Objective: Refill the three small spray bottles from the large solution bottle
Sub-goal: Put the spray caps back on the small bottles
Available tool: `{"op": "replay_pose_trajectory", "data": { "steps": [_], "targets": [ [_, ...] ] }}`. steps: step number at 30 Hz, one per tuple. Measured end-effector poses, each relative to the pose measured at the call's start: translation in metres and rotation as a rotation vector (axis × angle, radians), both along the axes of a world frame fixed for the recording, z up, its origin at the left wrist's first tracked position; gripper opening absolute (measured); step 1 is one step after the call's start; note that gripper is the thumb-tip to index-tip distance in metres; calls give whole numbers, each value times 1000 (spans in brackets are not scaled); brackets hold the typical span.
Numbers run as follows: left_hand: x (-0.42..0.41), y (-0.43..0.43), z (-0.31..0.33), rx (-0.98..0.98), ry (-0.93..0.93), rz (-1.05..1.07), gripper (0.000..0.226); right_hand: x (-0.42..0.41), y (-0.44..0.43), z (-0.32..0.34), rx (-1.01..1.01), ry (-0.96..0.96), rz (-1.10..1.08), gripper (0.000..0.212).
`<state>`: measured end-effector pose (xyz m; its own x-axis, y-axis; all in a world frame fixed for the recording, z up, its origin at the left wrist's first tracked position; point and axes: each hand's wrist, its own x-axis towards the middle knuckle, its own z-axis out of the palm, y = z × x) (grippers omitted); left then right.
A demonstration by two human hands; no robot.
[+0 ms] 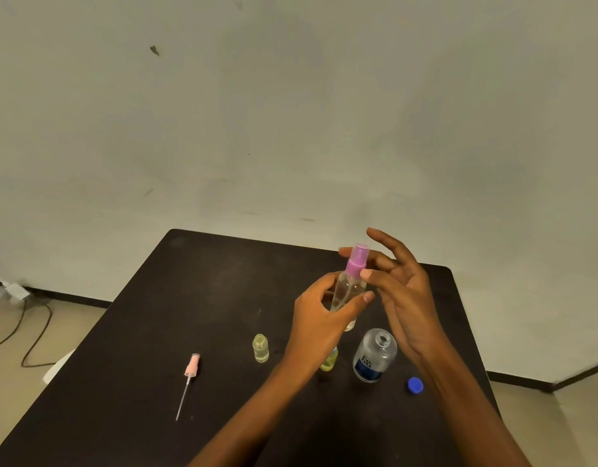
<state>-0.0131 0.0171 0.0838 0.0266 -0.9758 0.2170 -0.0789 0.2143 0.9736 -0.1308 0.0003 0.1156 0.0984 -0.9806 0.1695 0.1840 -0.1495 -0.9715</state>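
Hands meet above a black table (pixel 223 281), up and a little left of the large solution bottle (pixel 375 357), which stands upright and uncapped, clear with a dark blue label. The left hand (pixel 319 318) grips a clear spray bottle (pixel 349 289) round its body, fingers curled behind it and the thumb across the front, holding it off the table and tilted slightly right. Its purple sprayer (pixel 356 262) sits on the neck. The right hand (pixel 405 298) is just right of that sprayer with fingers spread and mostly straight. Its thumb tip lies against the purple collar and one fingertip shows behind the cap. Whether they squeeze the sprayer cannot be told.

A blue cap (pixel 415 385) lies on the table just right of the large solution bottle and a little nearer the person. Just left of that bottle stands a small bottle of yellow liquid (pixel 329 361), partly hidden by the left wrist, so its top cannot be seen. Farther left of the large bottle stands a small open bottle (pixel 260 348), upright, holding pale yellow liquid. Well to the left lies a pink sprayer head (pixel 192 365) on its side, its thin dip tube pointing toward the person.

Beyond the table rises a pale, scuffed wall, and dark cables (pixel 38 332) trail over the floor far to the left.
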Motion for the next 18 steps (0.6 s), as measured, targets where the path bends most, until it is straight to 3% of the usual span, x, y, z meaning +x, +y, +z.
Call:
{"op": "replay_pose_trajectory", "data": {
  "steps": [6, 11, 18],
  "targets": [
    [1, 0, 1, 0, -9, -8, 27, 2, 0, 0, -19, 55, -90, 51],
    [-1, 0, -1, 6, -11, -10, 26, 0, 1, -1, 25, -32, -7, 43],
    [-1, -1, -1, -8, -12, -11, 26, 0, 0, 0, -11, 34, -71, 47]
  ]
}}
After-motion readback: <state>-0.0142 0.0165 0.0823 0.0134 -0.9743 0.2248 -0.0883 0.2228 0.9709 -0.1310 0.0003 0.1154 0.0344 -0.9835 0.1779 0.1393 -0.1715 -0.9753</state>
